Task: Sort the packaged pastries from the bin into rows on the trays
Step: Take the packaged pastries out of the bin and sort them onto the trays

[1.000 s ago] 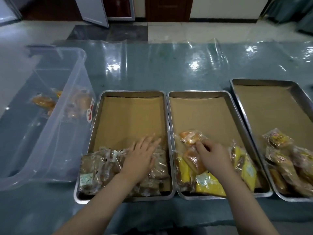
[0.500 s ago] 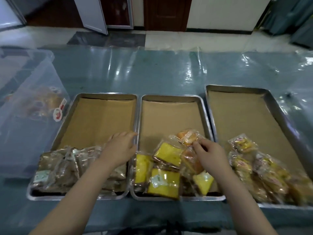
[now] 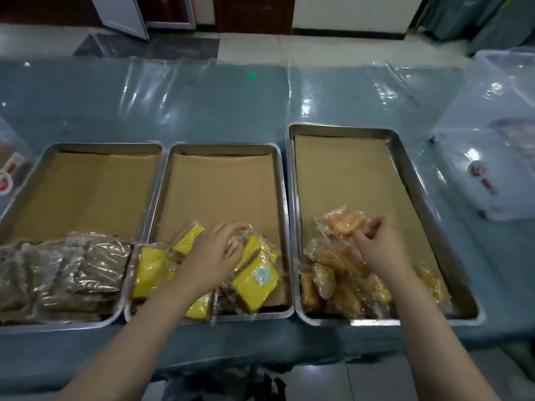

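Note:
Three paper-lined metal trays stand side by side. The left tray [image 3: 86, 147] holds brown packaged pastries [image 3: 72, 270] along its near end. In the middle tray [image 3: 223, 148], yellow packaged cakes [image 3: 254, 280] lie in a loose heap, and my left hand [image 3: 208, 256] rests over them with relaxed fingers. The right tray [image 3: 405, 157] holds orange packaged pastries [image 3: 333, 285] at its near end. My right hand [image 3: 379, 247] pinches one orange packaged pastry [image 3: 344, 222] just beyond that heap, low over the paper.
A clear plastic bin [image 3: 492, 157] with a red sticker stands to the right of the trays. The corner of another clear bin [image 3: 7, 175] shows at the far left. The far halves of all three trays are bare paper. A glossy plastic sheet covers the table.
My left hand moved from the brown pastries in the left tray to the yellow cakes in the middle tray. My right hand carried the orange pastry from the middle tray into the right one. The view swung right.

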Demonstrator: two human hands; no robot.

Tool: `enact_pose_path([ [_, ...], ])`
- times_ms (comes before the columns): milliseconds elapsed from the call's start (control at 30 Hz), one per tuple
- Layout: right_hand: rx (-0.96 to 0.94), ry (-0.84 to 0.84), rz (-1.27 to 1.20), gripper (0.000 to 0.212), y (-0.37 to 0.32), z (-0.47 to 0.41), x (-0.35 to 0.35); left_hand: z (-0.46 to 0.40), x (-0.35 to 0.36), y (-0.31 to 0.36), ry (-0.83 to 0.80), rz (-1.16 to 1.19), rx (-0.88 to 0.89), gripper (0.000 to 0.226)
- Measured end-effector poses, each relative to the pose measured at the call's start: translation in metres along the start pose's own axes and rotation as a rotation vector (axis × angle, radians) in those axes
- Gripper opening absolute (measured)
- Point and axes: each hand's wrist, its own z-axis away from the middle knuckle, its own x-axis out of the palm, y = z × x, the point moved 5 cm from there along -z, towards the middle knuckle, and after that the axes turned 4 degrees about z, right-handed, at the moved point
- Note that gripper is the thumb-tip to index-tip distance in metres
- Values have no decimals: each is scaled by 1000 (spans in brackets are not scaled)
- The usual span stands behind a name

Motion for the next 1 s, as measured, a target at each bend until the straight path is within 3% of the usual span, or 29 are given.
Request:
enact_pose_path([
  [100,-25,-80,191,57,33,-15,23,3,12,9,-17,-3,3,39],
  [200,-122,-114,560,51,47,-19,41,5,18,12,-38,-35,-2,39],
  [333,-171,-94,697,50,41,-25,40,2,18,11,-36,-44,-17,38],
  [533,-119,-87,612,44,32,-25,32,4,8,3,-12,-31,-44,36],
  [700,-90,19,452,47,-6,-17,12,13,-20,-16,31,-21,-54,37],
  [1000,-328,24,274,46,-139,43,67,45,-117,-74,94,49,-75,39],
])
